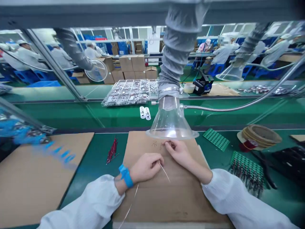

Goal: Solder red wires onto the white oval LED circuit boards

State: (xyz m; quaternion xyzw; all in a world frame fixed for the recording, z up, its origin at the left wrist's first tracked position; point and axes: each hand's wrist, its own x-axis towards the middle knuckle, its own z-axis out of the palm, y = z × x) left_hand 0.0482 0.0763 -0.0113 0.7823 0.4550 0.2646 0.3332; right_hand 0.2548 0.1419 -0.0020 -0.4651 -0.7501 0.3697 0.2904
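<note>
1) The left hand [146, 167] is curled, with thumb and fingers closed on a thin wire [164, 171] whose bright end points out from the grip towards the right hand; a further strand [128, 206] is seen below the left wrist, running towards the near edge of the cardboard [166, 203], though whether it is the same wire cannot be told;

2) The right hand [179, 152] is pinched, thumb and forefinger brought together just above the cardboard; whether anything fine is held there cannot be told;

3) A light pinch near the fingertips is judged best, so that the wire is not kinked; the hands are best kept low and close together, where fine pieces can be seen against the cardboard;

4) Both forearms are angled inward from white sleeves [238, 197], and the hands are held just below and in front of a clear fume hood [170, 122]; a blue wrist strap [125, 175] is worn on the left wrist;

5) On the green tabletop [81, 181], a red-wired bundle [112, 151] is laid left of the cardboard; a green board [215, 139] and pliers [264, 168] are placed to the right
</note>
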